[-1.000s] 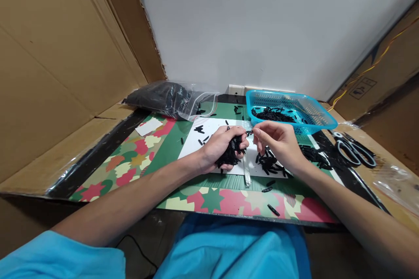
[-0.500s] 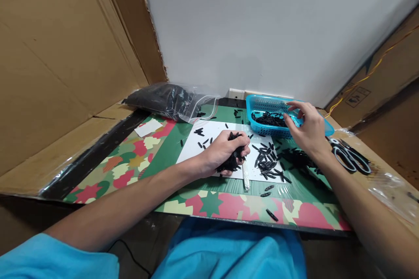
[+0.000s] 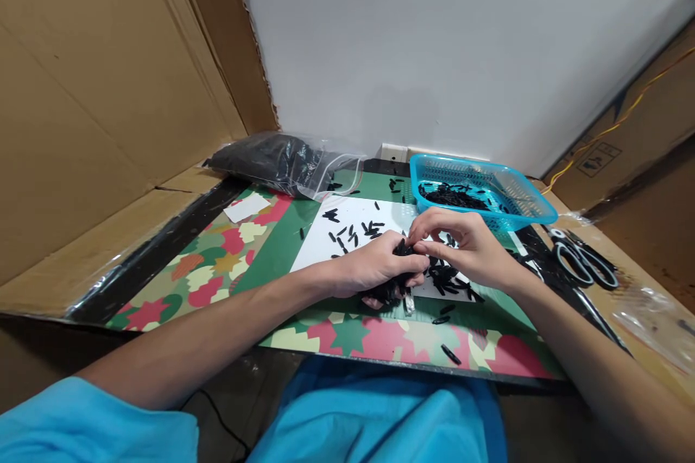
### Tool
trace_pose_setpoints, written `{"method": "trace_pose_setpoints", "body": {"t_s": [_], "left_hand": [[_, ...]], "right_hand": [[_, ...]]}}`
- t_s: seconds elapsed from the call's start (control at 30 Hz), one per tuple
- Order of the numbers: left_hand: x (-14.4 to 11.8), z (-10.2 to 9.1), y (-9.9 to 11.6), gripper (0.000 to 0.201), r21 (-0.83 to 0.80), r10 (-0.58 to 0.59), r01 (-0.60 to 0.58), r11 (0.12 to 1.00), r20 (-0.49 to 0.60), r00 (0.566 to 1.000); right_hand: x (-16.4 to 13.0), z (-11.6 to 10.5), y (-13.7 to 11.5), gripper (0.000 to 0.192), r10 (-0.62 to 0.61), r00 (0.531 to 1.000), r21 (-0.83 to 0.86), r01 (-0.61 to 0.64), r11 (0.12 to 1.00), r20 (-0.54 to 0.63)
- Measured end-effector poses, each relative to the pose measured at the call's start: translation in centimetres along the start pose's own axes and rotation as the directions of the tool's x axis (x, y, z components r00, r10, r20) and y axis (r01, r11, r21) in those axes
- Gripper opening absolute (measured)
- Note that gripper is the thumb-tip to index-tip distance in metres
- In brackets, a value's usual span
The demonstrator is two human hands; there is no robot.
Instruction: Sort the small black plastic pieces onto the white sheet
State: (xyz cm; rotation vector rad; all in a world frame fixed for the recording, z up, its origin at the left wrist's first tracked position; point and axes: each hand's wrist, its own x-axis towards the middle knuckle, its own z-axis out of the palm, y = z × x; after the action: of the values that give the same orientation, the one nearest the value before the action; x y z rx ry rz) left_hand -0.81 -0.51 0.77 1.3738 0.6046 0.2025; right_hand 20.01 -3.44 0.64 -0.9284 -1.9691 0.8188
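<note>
My left hand [image 3: 374,268] is closed around a clump of small, slender black pieces [image 3: 388,293], low over the white sheet [image 3: 315,249]. My right hand [image 3: 461,246] meets it from the right, its thumb and index finger pinched together at the top of the clump beside the left thumb. Whatever lies between those fingertips is too small to make out. More loose black pieces [image 3: 442,278] lie in a pile under and beside the right hand, partly hidden by it. Others [image 3: 372,229] are scattered on the sheet behind the left hand.
A blue plastic basket [image 3: 521,195] with black pieces in it stands behind my right hand. Scissors [image 3: 580,260] lie at the right. At the back left is a zip bag [image 3: 271,159] of dark contents. Cardboard [image 3: 108,87] walls the left side, and a patterned mat [image 3: 211,253] covers the table.
My right hand has come from over the basket, leftward and nearer me, to the left hand's clump, and its fingers have closed to a pinch. More pieces lie behind the left hand.
</note>
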Motion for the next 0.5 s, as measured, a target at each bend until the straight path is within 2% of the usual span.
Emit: {"method": "trace_pose_setpoints", "body": {"t_s": [0.13, 0.27, 0.33, 0.4, 0.5], "left_hand": [[0.2, -0.17, -0.28, 0.04, 0.013, -0.012, 0.012, 1.0, 0.018, 1.0], [0.33, -0.18, -0.41, 0.039, -0.029, -0.05, 0.051, 0.998, 0.029, 0.998], [0.34, -0.1, -0.3, 0.037, -0.074, -0.049, 0.049, 0.996, 0.0, 0.999], [0.34, -0.03, -0.1, 0.037, -0.135, -0.026, 0.019, 0.991, -0.051, 0.998], [0.33, -0.02, 0.26, 0.041, -0.22, 0.002, -0.025, 0.975, -0.103, 0.995]], "right_hand": [[0.05, -0.07, 0.18, 0.017, 0.119, 0.991, 0.051, -0.122, 0.991, 0.057], [-0.02, 0.05, 0.17, 0.017, 0.121, 0.992, 0.051, -0.124, 0.991, 0.045], [-0.04, 0.11, 0.24, 0.017, 0.099, 0.995, 0.054, -0.098, 0.994, -0.011], [-0.06, 0.12, 0.37, 0.017, 0.082, 0.99, 0.04, -0.078, 0.996, -0.114], [-0.11, 0.08, 0.58, 0.015, 0.055, 0.95, -0.02, -0.064, 0.998, -0.306]]}}
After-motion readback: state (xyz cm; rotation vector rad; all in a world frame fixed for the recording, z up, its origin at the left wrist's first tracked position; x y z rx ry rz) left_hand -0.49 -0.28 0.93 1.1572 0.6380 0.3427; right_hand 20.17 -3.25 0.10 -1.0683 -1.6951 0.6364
